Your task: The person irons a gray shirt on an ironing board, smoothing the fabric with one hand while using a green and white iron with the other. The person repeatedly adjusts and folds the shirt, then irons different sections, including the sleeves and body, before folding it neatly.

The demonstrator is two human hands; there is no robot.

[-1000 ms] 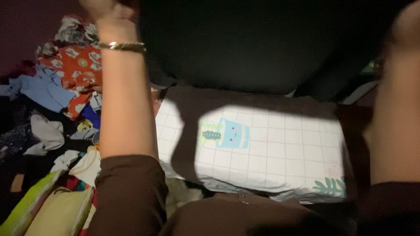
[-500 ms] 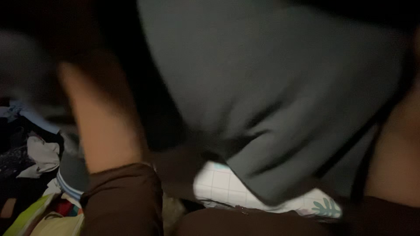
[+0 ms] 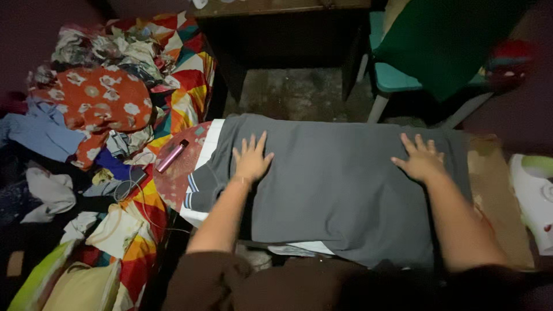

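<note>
A grey shirt (image 3: 334, 184) with striped sleeve cuffs lies spread flat over a padded board with a white checked cover (image 3: 201, 152). My left hand (image 3: 252, 155) rests palm down on the shirt's left part, fingers spread. My right hand (image 3: 421, 158) presses flat on the shirt's upper right, fingers apart too. Neither hand grips the cloth.
A heap of mixed clothes (image 3: 86, 109) lies on a bright patchwork sheet at the left, with a pink slim device (image 3: 173, 155) beside the board. A white iron (image 3: 536, 196) stands at the right edge. A dark wooden table (image 3: 282, 29) and a teal chair (image 3: 415, 75) stand beyond.
The grey shirt was held up in the air in front of me; now it lies flat on the board, and both hands have come down onto it.
</note>
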